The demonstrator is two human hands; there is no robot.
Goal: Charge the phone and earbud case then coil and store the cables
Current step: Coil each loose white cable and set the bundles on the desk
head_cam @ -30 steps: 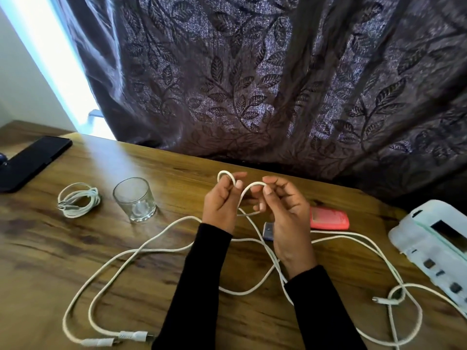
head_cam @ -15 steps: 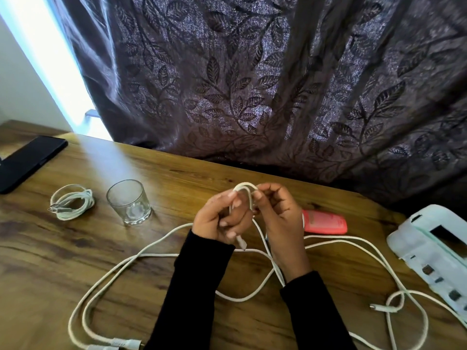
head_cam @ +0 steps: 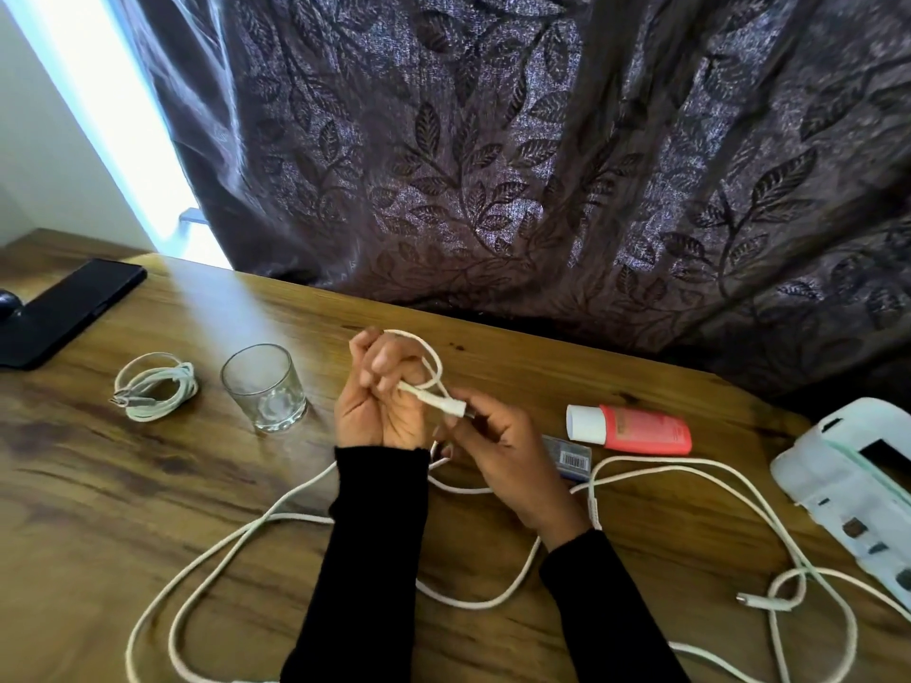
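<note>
Fingers [head_cam: 389,359] grip cable loop [head_cam: 434,359] | glass [head_cam: 262,386] upright

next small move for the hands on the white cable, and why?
Probably lay another loop into the left hand. It grips a small loop of the white cable, and the right hand pinches the plug end beside that grip. Most of the cable lies loose over the table, so coiling has barely begun. The coiled cable by the glass looks done.
</note>
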